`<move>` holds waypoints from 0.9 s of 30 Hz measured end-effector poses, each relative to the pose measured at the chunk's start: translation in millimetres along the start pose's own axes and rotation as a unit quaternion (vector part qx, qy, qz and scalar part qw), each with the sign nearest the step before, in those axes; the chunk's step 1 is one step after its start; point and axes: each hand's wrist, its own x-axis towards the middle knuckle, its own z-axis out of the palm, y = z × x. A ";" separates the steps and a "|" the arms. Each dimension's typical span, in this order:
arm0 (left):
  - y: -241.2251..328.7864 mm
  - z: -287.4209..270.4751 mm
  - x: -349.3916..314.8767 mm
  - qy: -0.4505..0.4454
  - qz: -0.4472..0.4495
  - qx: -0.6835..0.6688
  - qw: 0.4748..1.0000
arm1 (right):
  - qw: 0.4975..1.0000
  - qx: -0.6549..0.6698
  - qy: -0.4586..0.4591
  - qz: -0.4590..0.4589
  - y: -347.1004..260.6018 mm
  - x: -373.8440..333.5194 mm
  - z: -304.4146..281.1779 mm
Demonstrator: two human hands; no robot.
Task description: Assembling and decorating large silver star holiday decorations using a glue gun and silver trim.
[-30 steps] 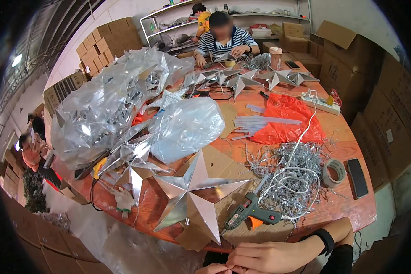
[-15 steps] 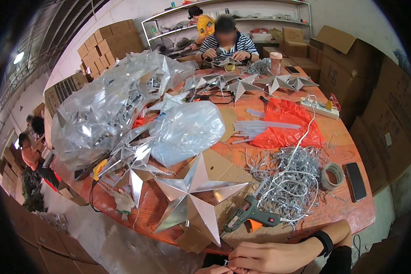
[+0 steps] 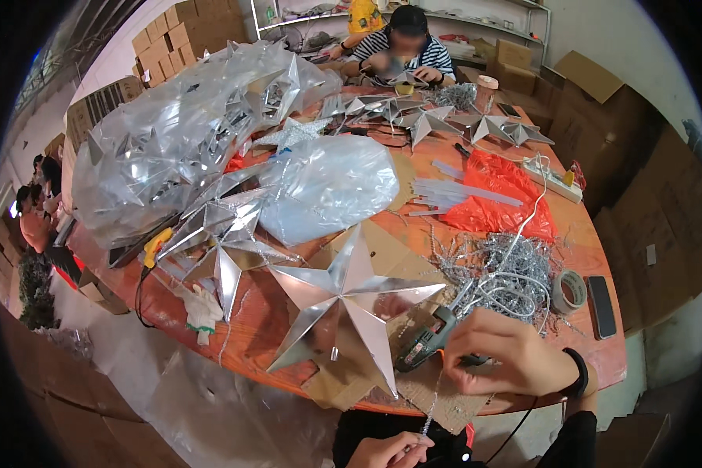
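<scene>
Our tinsel strand (image 3: pixel 429 421): thin, silver, glittering, slanting | where: across the near edge of our desk (image 3: pixel 577 242) | our left hand (image 3: pixel 388 451): fingers pinching its lower end | our right hand (image 3: pixel 511 355): fingers pinching higher up, beside the glue gun (image 3: pixel 427 345)

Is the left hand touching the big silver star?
No, the left hand is apart from the big silver star, below its lowest tip, with a thin tinsel strand at its fingertips.
</scene>
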 end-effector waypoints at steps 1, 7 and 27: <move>-2.4 -1.2 -1.6 -0.010 0.001 -0.005 1.000 | 1.000 -0.007 0.008 0.016 0.5 6.0 0.2; 3.3 -11.5 -0.5 -0.069 0.012 -0.017 0.997 | 0.997 -0.065 0.003 0.032 -1.3 39.5 5.0; 10.2 -15.9 8.4 -0.044 0.079 -0.035 0.995 | 0.984 -0.170 0.040 -0.035 44.2 106.9 55.3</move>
